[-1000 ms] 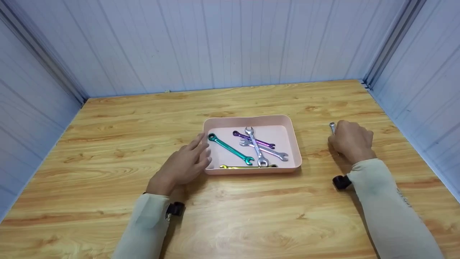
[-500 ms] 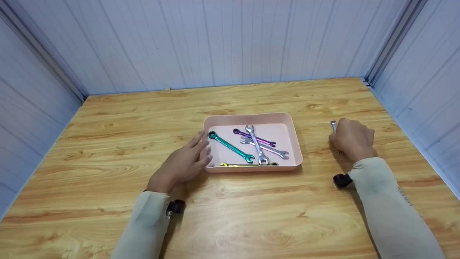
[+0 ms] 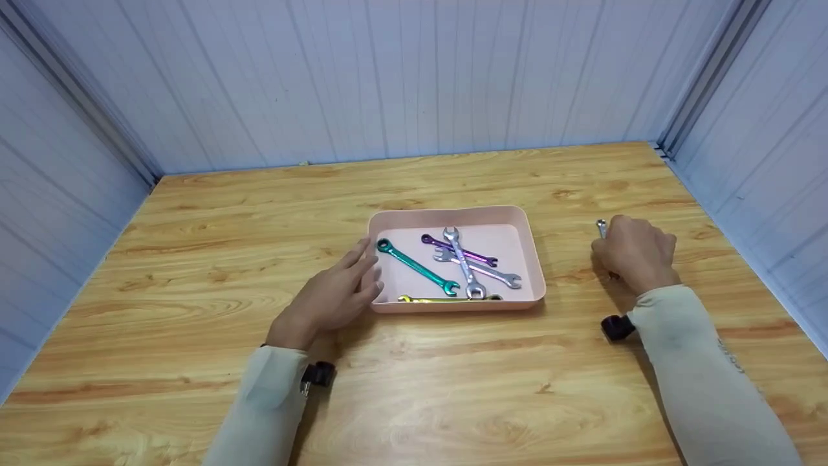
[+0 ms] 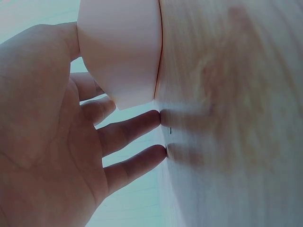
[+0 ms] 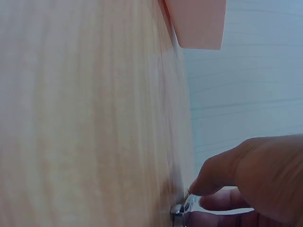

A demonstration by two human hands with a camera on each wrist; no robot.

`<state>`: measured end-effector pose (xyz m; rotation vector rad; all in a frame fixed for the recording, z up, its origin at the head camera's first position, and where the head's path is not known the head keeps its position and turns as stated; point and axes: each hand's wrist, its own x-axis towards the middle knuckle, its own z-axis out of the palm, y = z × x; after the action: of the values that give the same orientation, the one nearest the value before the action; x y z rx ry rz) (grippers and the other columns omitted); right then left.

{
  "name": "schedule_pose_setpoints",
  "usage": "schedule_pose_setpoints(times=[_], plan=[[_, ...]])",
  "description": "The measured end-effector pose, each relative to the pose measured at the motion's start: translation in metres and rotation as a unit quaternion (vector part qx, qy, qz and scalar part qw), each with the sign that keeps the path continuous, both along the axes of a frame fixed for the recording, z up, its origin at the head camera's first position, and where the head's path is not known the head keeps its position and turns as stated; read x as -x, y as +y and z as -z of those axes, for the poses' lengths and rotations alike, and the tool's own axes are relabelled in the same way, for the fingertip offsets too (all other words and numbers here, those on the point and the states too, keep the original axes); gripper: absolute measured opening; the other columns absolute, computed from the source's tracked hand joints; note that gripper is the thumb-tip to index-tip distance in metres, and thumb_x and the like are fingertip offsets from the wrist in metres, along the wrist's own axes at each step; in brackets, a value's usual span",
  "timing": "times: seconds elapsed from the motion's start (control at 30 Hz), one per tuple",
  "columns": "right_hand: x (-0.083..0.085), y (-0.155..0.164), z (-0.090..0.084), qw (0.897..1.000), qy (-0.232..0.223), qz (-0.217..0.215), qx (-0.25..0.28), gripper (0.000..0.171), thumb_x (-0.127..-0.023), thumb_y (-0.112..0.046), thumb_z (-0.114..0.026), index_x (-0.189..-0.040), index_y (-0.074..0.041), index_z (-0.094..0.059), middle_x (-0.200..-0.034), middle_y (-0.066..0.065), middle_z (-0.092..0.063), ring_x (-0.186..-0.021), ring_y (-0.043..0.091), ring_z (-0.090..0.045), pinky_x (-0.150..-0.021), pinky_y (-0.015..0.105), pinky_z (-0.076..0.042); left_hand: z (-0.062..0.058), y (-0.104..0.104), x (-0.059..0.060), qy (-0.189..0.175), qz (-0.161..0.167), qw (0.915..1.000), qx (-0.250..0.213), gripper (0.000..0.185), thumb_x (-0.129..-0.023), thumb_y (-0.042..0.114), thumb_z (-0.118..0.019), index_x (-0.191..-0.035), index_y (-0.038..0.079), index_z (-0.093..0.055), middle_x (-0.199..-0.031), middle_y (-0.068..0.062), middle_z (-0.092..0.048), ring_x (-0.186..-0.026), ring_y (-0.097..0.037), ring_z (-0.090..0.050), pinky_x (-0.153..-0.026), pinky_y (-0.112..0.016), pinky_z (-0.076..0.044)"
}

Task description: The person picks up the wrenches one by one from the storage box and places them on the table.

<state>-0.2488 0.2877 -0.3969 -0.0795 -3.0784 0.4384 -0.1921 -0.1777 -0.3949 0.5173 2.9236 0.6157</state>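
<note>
Wrench (image 3: 601,228) on the table (image 3: 194,259), well right of the pink tray (image 3: 453,215) — my right hand (image 3: 637,254) curls over it, fingers (image 5: 213,177) pinching the silver shaft. My left hand (image 3: 336,294) rests flat against the tray's left wall, fingers straight. Inside I see a green wrench (image 3: 417,266), a purple one (image 3: 459,250) and silver ones.

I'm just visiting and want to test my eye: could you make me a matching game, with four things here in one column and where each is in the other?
Things:
1. green wrench
2. yellow wrench
3. left hand
4. right hand

Places:
A. along the tray's near wall
B. on a silver wrench lying on the table
C. at the tray's left side
D. left part of the tray

Pairs: 1-D, 2-A, 3-C, 4-B
</note>
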Motion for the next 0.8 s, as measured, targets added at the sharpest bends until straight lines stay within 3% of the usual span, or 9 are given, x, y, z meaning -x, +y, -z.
schedule_pose_setpoints(times=[0.23,0.53,0.8], plan=[[0.001,-0.005,-0.004,1.000,-0.012,0.015,-0.011,0.034,-0.091,-0.021,-0.048,-0.059,-0.012,-0.048,-0.057,0.006,-0.047,-0.054,0.027,-0.045,-0.066,0.053,-0.037,0.000,0.001,0.001,-0.007,-0.008,0.9999,0.005,0.057,-0.106,0.044,-0.042,-0.156,0.016,-0.039,-0.167,0.001,-0.013,-0.141,-0.032,-0.041,-0.112,-0.051,-0.035],[-0.004,-0.022,-0.018,1.000,-0.021,-0.005,-0.002,0.038,-0.090,-0.019,-0.046,-0.053,-0.016,-0.041,-0.047,-0.002,-0.034,-0.042,0.016,-0.035,-0.044,0.033,-0.028,-0.001,0.003,0.000,-0.012,-0.019,0.9997,0.009,0.057,-0.106,0.044,-0.041,-0.156,0.017,-0.038,-0.167,0.002,-0.013,-0.141,-0.032,-0.041,-0.112,-0.050,-0.035],[-0.009,-0.042,-0.028,0.998,-0.047,-0.021,0.027,0.029,-0.092,-0.024,-0.049,-0.065,-0.014,-0.046,-0.055,-0.002,-0.033,-0.050,0.016,-0.033,-0.048,0.032,-0.028,0.000,0.003,0.000,-0.013,-0.021,0.9997,0.004,0.059,-0.106,0.044,-0.041,-0.159,0.019,-0.032,-0.167,0.003,-0.011,-0.143,-0.030,-0.038,-0.113,-0.048,-0.034]])
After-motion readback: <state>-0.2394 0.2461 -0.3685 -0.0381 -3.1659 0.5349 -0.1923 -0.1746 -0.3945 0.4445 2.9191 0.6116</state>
